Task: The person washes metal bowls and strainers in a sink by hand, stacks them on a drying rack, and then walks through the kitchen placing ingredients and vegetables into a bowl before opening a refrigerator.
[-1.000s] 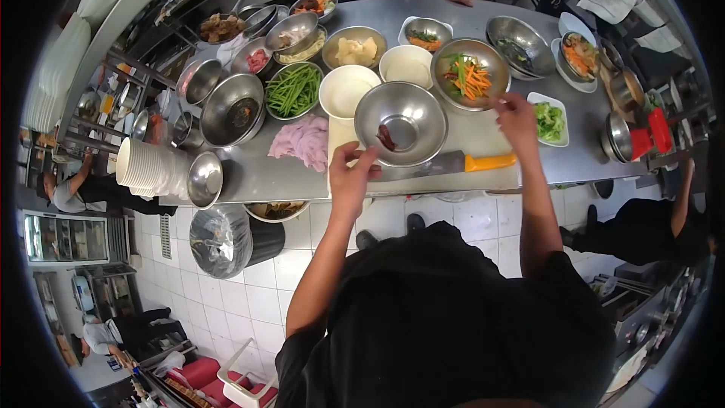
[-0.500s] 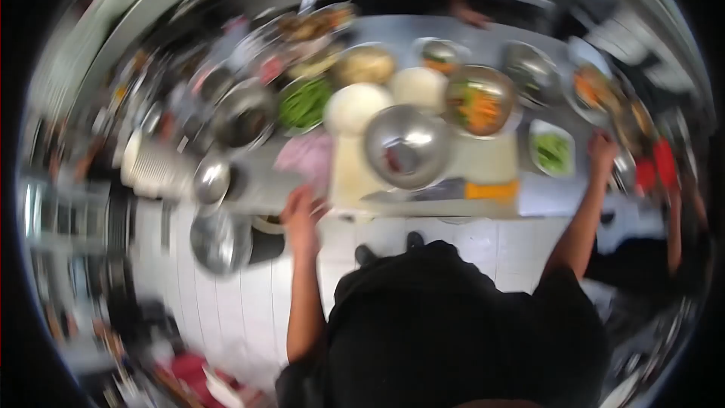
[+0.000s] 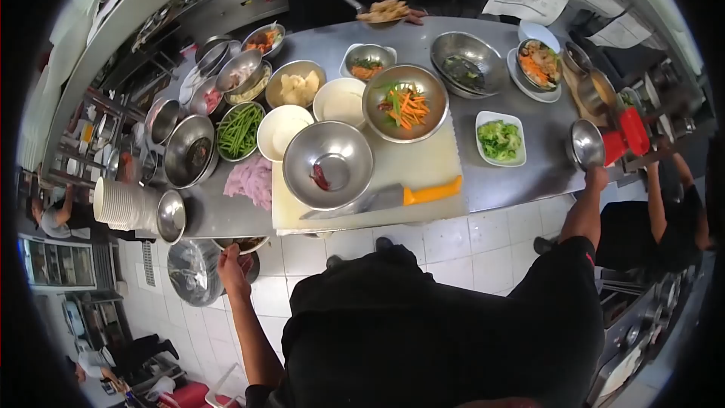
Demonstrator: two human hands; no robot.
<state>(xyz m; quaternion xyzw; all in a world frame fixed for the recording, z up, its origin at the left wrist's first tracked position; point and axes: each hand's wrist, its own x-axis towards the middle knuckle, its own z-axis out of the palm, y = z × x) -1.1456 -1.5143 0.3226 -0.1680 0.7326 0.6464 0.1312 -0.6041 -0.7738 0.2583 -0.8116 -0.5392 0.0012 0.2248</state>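
Observation:
My right hand (image 3: pixel 596 177) grips a small metal bowl (image 3: pixel 587 143) by its near side at the right end of the counter. The bowl is tilted. My left hand (image 3: pixel 232 270) is below the counter's front edge, fingers curled; whether anything is in them is hidden. Just behind those fingers, a bowl with dark contents (image 3: pixel 243 245) shows partly under the edge. In front of my body, a metal bowl with a dried red chili (image 3: pixel 328 165) rests on the cutting board (image 3: pixel 423 215). A yellow-handled knife (image 3: pixel 432 190) lies on the board's near side.
Around the board stand bowls of carrot strips (image 3: pixel 408 106), green beans (image 3: pixel 240 131) and white contents (image 3: pixel 285 133). Lettuce fills a white dish (image 3: pixel 500 140). Across the counter, a person's hands hold a long-handled strainer (image 3: pixel 384 13). Another person (image 3: pixel 649 219) stands at right, close to my arm.
My view has swung and sharpened. My right hand now has the metal bowl in its grip. My left hand is lower, below the counter edge. The person opposite now shows a loaded strainer.

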